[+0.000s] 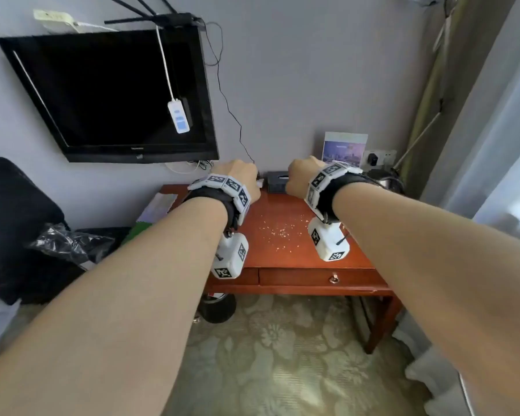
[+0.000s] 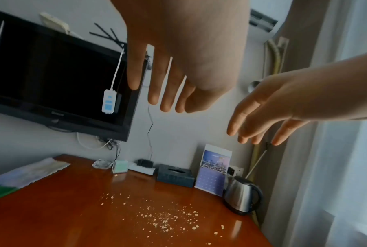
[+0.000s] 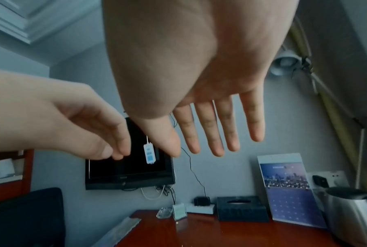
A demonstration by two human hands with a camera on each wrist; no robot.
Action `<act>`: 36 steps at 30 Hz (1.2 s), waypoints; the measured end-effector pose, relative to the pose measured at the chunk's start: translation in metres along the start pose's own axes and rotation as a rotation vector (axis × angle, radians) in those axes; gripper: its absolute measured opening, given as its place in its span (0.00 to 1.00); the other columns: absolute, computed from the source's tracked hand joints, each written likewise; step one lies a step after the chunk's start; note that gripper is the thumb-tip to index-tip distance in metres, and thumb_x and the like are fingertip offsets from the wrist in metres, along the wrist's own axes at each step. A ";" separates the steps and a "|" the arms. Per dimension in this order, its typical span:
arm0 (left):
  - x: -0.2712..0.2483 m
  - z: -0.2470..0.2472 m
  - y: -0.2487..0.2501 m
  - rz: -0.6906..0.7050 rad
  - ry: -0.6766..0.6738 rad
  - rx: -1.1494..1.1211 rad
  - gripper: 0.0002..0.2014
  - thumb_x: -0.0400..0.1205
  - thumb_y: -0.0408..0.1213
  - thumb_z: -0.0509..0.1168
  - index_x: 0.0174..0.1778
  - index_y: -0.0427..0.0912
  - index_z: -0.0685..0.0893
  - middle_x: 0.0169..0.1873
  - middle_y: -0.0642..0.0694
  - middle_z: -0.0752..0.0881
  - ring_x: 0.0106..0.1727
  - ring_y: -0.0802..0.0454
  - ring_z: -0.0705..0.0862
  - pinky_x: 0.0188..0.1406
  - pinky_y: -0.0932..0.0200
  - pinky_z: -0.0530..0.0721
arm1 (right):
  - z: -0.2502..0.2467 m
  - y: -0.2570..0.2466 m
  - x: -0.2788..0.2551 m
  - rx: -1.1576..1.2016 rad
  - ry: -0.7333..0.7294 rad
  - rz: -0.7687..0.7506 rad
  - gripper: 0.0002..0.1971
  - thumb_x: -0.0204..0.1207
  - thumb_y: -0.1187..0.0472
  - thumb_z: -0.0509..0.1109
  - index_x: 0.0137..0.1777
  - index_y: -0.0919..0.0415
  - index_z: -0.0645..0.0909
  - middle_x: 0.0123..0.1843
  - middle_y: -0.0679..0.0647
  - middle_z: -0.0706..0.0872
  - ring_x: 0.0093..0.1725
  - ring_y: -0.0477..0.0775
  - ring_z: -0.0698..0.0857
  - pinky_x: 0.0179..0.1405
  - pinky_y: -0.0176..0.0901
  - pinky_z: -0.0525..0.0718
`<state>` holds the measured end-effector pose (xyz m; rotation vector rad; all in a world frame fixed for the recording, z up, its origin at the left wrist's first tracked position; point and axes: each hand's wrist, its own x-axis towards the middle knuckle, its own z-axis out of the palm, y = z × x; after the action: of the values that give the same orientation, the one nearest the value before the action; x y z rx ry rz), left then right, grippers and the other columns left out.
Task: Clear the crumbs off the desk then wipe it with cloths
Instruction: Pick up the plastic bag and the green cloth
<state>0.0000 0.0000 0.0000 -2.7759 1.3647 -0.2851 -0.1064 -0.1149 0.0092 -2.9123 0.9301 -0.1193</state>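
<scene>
Pale crumbs (image 1: pixel 278 231) (image 2: pixel 167 219) lie scattered over the middle and right of the red-brown wooden desk (image 1: pixel 270 253) (image 2: pixel 61 208) (image 3: pixel 220 234). Both my hands hover in the air above the desk's back half, palms down, holding nothing. My left hand (image 1: pixel 237 175) (image 2: pixel 167 83) has its fingers straight and slightly spread. My right hand (image 1: pixel 300 178) (image 3: pixel 216 127) is likewise flat with straight fingers. A black tissue box (image 1: pixel 278 181) (image 2: pixel 176 175) (image 3: pixel 241 208) stands at the desk's back edge between the hands. No cloth shows in any view.
A steel kettle (image 2: pixel 241 195) (image 3: pixel 351 213) and a calendar card (image 1: pixel 344 147) (image 2: pixel 214 170) stand back right. A power strip (image 2: pixel 142 168), a small box (image 2: pixel 120 165) and papers (image 1: pixel 159 205) lie back left. A TV (image 1: pixel 108 94) hangs on the wall. A black bag (image 1: pixel 15 223) sits left.
</scene>
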 end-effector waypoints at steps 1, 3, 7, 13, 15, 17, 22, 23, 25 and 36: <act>0.009 0.010 -0.006 -0.014 -0.028 0.006 0.10 0.82 0.41 0.61 0.52 0.44 0.85 0.41 0.44 0.82 0.39 0.42 0.81 0.35 0.54 0.77 | 0.011 0.002 0.018 0.009 -0.015 -0.015 0.06 0.76 0.59 0.63 0.37 0.57 0.74 0.34 0.55 0.75 0.37 0.62 0.80 0.39 0.45 0.78; 0.039 0.039 -0.024 -0.048 -0.075 0.004 0.10 0.81 0.41 0.62 0.53 0.45 0.85 0.42 0.45 0.83 0.37 0.43 0.81 0.34 0.54 0.77 | 0.033 0.004 0.063 0.016 -0.086 -0.009 0.09 0.73 0.60 0.62 0.31 0.57 0.70 0.34 0.56 0.77 0.37 0.62 0.81 0.40 0.46 0.79; 0.080 0.095 -0.063 -0.122 -0.204 0.010 0.12 0.81 0.44 0.63 0.57 0.47 0.84 0.49 0.43 0.86 0.43 0.41 0.85 0.37 0.52 0.82 | 0.082 0.002 0.135 0.010 -0.224 -0.010 0.06 0.71 0.60 0.62 0.35 0.59 0.74 0.40 0.59 0.82 0.39 0.63 0.84 0.40 0.47 0.82; 0.103 0.155 -0.133 -0.236 -0.318 -0.015 0.10 0.80 0.40 0.63 0.55 0.45 0.85 0.45 0.43 0.86 0.40 0.40 0.85 0.33 0.53 0.81 | 0.148 -0.033 0.203 0.005 -0.347 -0.108 0.07 0.77 0.57 0.65 0.44 0.62 0.77 0.41 0.58 0.81 0.41 0.64 0.84 0.40 0.48 0.82; 0.107 0.168 -0.160 -0.277 -0.347 -0.024 0.08 0.80 0.39 0.63 0.51 0.45 0.85 0.43 0.43 0.86 0.38 0.41 0.85 0.34 0.53 0.81 | 0.164 -0.054 0.223 0.006 -0.372 -0.147 0.06 0.79 0.58 0.62 0.47 0.61 0.76 0.42 0.59 0.79 0.42 0.64 0.83 0.40 0.49 0.80; 0.111 0.181 -0.188 -0.315 -0.364 -0.032 0.07 0.79 0.39 0.63 0.48 0.45 0.84 0.38 0.43 0.86 0.35 0.42 0.84 0.35 0.52 0.83 | 0.178 -0.078 0.242 0.010 -0.386 -0.175 0.06 0.79 0.57 0.61 0.48 0.60 0.75 0.46 0.61 0.80 0.44 0.66 0.83 0.45 0.51 0.83; 0.122 0.214 -0.269 -0.367 -0.425 -0.049 0.06 0.79 0.41 0.62 0.40 0.44 0.79 0.40 0.43 0.85 0.39 0.41 0.85 0.36 0.54 0.78 | 0.209 -0.153 0.285 -0.002 -0.441 -0.192 0.07 0.77 0.56 0.63 0.50 0.59 0.76 0.48 0.60 0.80 0.48 0.68 0.84 0.54 0.57 0.86; 0.123 0.223 -0.289 -0.373 -0.440 -0.057 0.06 0.79 0.40 0.62 0.41 0.43 0.80 0.41 0.43 0.85 0.39 0.41 0.84 0.35 0.54 0.78 | 0.218 -0.168 0.295 0.000 -0.456 -0.194 0.10 0.76 0.56 0.64 0.53 0.59 0.79 0.48 0.60 0.82 0.48 0.67 0.84 0.54 0.57 0.86; 0.126 0.241 -0.331 -0.375 -0.444 -0.089 0.07 0.78 0.38 0.62 0.43 0.41 0.84 0.40 0.41 0.87 0.32 0.42 0.83 0.31 0.56 0.79 | 0.232 -0.198 0.313 0.005 -0.478 -0.188 0.13 0.74 0.55 0.64 0.55 0.58 0.82 0.50 0.60 0.84 0.49 0.67 0.85 0.54 0.57 0.86; 0.119 0.316 -0.552 -0.415 -0.581 -0.122 0.11 0.75 0.44 0.63 0.49 0.44 0.86 0.48 0.39 0.88 0.48 0.34 0.86 0.49 0.44 0.87 | 0.302 -0.376 0.379 -0.114 -0.597 -0.150 0.13 0.76 0.55 0.66 0.57 0.61 0.82 0.51 0.62 0.85 0.50 0.67 0.85 0.51 0.55 0.86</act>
<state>0.5592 0.2292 -0.2312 -2.8647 0.6919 0.5739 0.4473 -0.0132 -0.2341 -2.8280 0.6285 0.7701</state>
